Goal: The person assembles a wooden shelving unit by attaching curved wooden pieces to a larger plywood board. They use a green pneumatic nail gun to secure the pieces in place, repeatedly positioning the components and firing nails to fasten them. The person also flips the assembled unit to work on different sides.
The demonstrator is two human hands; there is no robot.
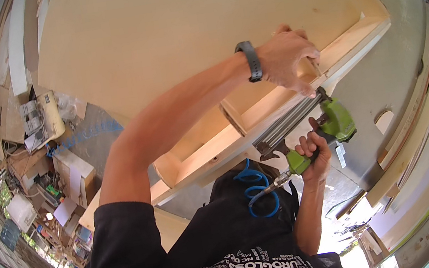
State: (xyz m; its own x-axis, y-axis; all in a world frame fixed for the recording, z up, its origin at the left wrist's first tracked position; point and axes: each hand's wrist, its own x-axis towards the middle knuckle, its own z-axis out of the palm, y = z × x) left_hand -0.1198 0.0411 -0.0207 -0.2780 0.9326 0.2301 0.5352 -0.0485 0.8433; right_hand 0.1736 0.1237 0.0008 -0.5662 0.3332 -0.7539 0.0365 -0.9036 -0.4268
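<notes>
My right hand [313, 147] is wrapped round the grip of a green nail gun [339, 122] with a long grey magazine. The gun's nose is at the outer edge of a pale wooden frame [212, 154], close to my left thumb; whether it touches the wood I cannot tell. My left hand [287, 59], with a dark watch [251, 62] on its wrist, reaches over the frame. Its fingers and thumb curl round a short wooden crosspiece [309, 71], partly hidden by the hand. Another crosspiece [233, 117] stands between the frame's rails further left.
A coiled blue air hose [258, 188] runs from the gun past my dark shirt. The frame borders a large plywood panel [165, 25]. Long boards [417, 120] are stacked at the right. Tools, boxes and offcuts [45, 187] clutter the left, with another blue hose [84, 137] there.
</notes>
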